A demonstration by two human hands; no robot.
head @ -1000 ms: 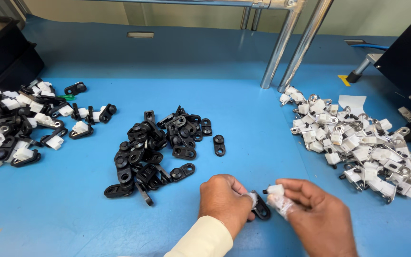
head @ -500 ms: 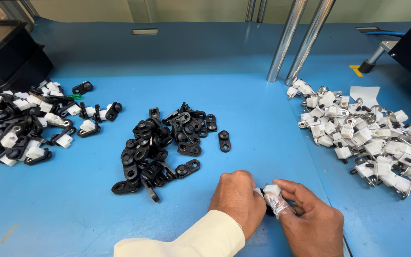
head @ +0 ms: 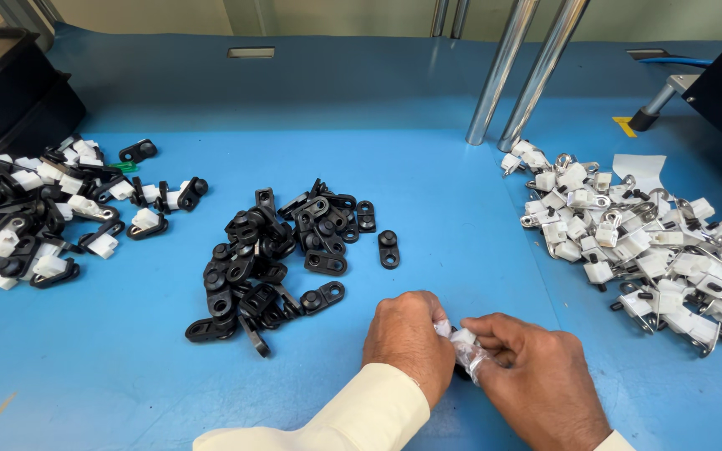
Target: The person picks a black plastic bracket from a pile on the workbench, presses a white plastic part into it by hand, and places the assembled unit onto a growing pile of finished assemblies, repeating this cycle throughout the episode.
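**Small white part pinched between two hands at the bottom of the frame**

White plastic part sat low in the frame, just right of centre, held between the two hands above the blue table. The left hand, in a cream sleeve, curled over it from the left with its fingers bent inward and closed on the piece. The right hand met it from the right — thumb and fingertips pressed narrow on the same white part, the two hands touching around it. How much of the part lay under the fingers could not be told.

Just above and left of the hands, in the middle of the frame, lay a loose pile of black plastic links, with one single black link lying apart at its right edge. At the left edge of the frame spread a heap of joined black-and-white pieces beside a black bin in the upper left corner. On the right side lay a heap of white clips with metal loops — well apart from the hands. Two shiny metal posts rose from the table in the upper centre right.
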